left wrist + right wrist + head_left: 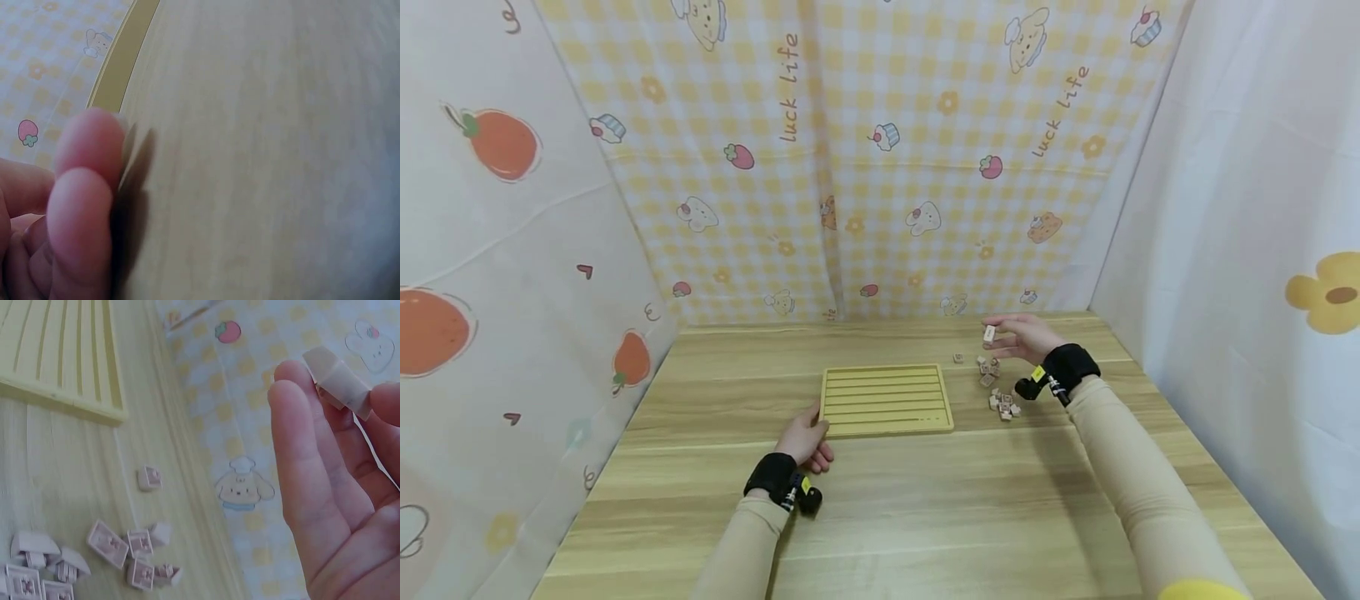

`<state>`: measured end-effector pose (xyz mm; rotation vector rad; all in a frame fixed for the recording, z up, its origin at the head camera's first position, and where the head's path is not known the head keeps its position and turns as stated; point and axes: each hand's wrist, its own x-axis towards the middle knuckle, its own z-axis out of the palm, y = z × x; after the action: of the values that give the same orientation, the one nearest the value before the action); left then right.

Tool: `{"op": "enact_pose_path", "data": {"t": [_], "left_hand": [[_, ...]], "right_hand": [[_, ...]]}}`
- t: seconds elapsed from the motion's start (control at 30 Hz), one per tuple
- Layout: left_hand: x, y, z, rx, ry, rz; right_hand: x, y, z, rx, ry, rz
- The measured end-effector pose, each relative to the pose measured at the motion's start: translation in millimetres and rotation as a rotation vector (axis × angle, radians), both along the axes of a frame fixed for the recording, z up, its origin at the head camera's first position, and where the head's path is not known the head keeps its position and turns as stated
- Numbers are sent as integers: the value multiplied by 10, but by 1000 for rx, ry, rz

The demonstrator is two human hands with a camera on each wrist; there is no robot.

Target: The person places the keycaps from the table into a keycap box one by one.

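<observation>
The right hand (1030,336) pinches one cap (989,334) between thumb and fingertips, raised above the table (880,517) to the right of the tray (887,397); the left hand (805,437), its fingers curled, grips the tray at its near left corner; loose caps (1004,405) lie in clusters right of the tray. The cap should handle as light, stiff and somewhat slippery, with little risk of breakage; take hold across two opposite side walls, using light pressure; the tray appears rigid and light; hold it by the rim.
</observation>
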<state>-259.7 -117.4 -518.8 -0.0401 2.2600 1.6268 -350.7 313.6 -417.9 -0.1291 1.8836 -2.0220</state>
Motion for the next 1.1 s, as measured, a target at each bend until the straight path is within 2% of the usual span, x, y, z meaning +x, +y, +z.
{"op": "enact_pose_path", "data": {"t": [0.13, 0.3, 0.6, 0.73, 0.93, 1.1], "left_hand": [[3, -27, 0, 7, 8, -2], [11, -68, -11, 13, 20, -2], [36, -69, -19, 6, 34, -14], [42, -56, -39, -7, 48, -32], [59, -57, -27, -1, 51, -23], [53, -74, -12, 5, 50, -19]], "right_hand": [[-14, -169, 26, 48, 12, 4], [-63, -532, 10, 110, 33, 6], [-141, -1376, -163, 93, 71, -67], [-159, -1704, -355, 231, 124, -54], [-214, -2178, -596, 575, 324, -21], [-267, -2452, -674, 695, 395, -32]]}}
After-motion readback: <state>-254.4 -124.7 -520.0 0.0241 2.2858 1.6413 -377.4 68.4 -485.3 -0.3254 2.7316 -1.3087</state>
